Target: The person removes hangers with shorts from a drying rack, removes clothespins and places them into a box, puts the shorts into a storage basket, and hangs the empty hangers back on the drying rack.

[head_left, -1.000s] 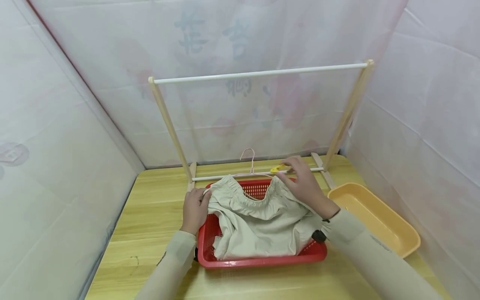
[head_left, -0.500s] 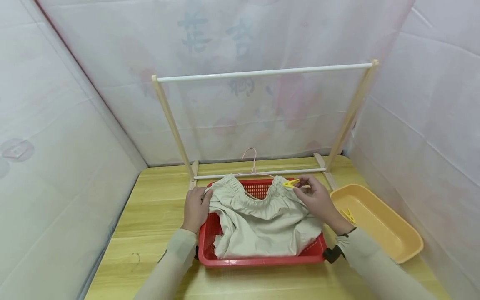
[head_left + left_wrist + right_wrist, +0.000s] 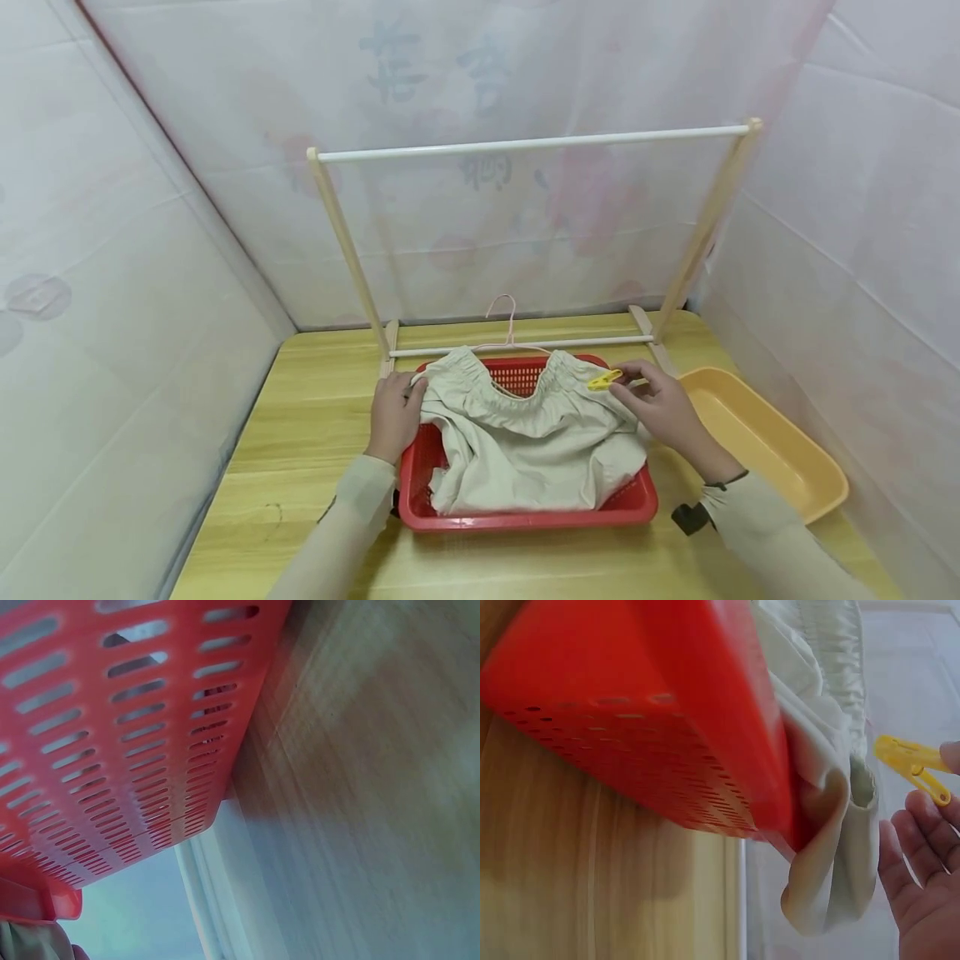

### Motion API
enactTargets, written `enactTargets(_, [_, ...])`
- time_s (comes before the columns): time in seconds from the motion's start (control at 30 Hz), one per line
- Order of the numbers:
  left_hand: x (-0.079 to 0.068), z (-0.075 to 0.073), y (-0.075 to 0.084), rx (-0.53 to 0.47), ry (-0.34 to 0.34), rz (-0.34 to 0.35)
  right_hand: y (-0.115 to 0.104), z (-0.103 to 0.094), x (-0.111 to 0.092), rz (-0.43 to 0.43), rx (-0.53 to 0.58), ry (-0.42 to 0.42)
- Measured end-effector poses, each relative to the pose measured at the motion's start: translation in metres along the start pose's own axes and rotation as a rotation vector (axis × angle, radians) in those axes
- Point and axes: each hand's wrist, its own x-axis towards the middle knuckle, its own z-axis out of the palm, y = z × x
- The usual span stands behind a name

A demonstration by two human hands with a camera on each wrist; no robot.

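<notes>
A cream garment (image 3: 525, 458) with a gathered elastic waistband lies bunched in a red basket (image 3: 525, 522). A pink hanger (image 3: 512, 321) pokes up behind the waistband, its lower part hidden by the cloth. At the basket's left side my left hand (image 3: 393, 417) grips the waistband's left end, thumb on top. My right hand (image 3: 663, 408) pinches a yellow clothespin (image 3: 604, 380) between thumb and fingers, over the waistband's right end. From the right wrist, the clothespin (image 3: 911, 761) appears just beside the folded edge of the cloth, jaws pointing at it.
Behind the basket stands a rack with a white top rail (image 3: 525, 145) and wooden posts. An orange tray (image 3: 780, 442) lies to the right, partly behind my right forearm. Pale fabric walls (image 3: 135, 292) enclose the wooden table (image 3: 300, 467).
My right hand has drawn the clothespin rightward and down from near the hanger's right arm to the waistband's right end. My left hand keeps its hold.
</notes>
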Motion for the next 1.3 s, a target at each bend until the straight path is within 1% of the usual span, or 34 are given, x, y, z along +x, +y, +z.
enactTargets(0.13, [0.001,0.001,0.0,0.001,-0.006,-0.017,0.005,-0.001,-0.002,-0.007,0.017,0.016])
enactTargets(0.27, [0.001,0.002,-0.001,-0.001,-0.008,-0.026,0.004,-0.001,-0.004,-0.016,0.027,0.033])
enactTargets(0.4, [0.0,0.001,-0.001,-0.004,-0.005,-0.025,-0.002,-0.006,-0.003,-0.005,0.0,0.056])
enactTargets(0.53, [0.001,0.0,-0.001,-0.006,0.001,-0.026,-0.004,-0.015,-0.003,0.0,-0.038,0.086])
enactTargets(0.67, [0.001,0.0,0.0,-0.011,0.004,-0.018,-0.002,-0.03,-0.008,-0.006,-0.074,0.126])
enactTargets(0.8, [0.001,0.002,0.001,-0.016,0.006,0.001,0.01,-0.052,-0.019,0.011,-0.109,0.149])
enactTargets(0.9, [0.0,0.003,0.001,-0.021,0.003,0.0,0.021,-0.07,-0.028,0.047,-0.132,0.147])
enactTargets(1.03, [-0.003,0.004,0.001,-0.014,-0.01,-0.017,0.033,-0.093,-0.04,0.091,-0.138,0.146])
enactTargets(1.13, [-0.004,0.005,-0.001,-0.009,-0.012,-0.022,0.042,-0.106,-0.047,0.108,-0.168,0.135])
enactTargets(1.3, [-0.001,0.002,-0.002,-0.002,-0.011,-0.012,0.056,-0.121,-0.057,0.121,-0.261,0.097])
